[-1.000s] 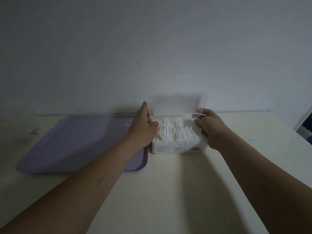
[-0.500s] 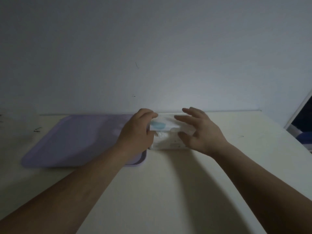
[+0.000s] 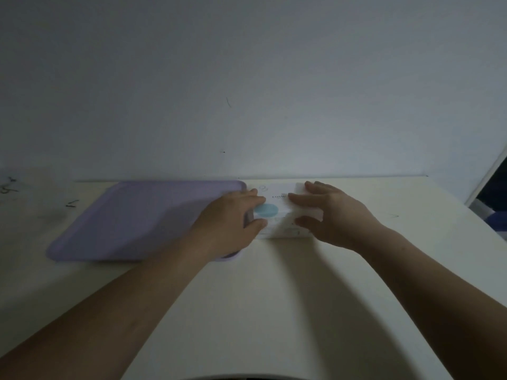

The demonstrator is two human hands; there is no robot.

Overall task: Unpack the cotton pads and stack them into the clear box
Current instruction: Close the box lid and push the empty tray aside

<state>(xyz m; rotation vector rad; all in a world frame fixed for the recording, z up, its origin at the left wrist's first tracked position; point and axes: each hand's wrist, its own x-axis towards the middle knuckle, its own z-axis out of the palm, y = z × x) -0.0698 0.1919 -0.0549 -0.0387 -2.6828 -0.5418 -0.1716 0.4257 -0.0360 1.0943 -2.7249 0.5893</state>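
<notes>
The cotton pad box stands at the back of the table near the wall, its lid down; the lid is white with a light blue circle and some print. The pads inside are hidden under the lid. My left hand holds the box's left end, fingers on the lid and thumb at the front. My right hand lies over the right half of the lid with fingers spread and the thumb against the front face.
A flat lilac tray lies just left of the box, under my left wrist. The cream table ends at the wall behind and at an edge on the right, beside a dark opening. Small dark scraps lie far left.
The lid, upright a second ago with the white pads showing, has come down over the box. My right hand has lowered from above the lid onto it.
</notes>
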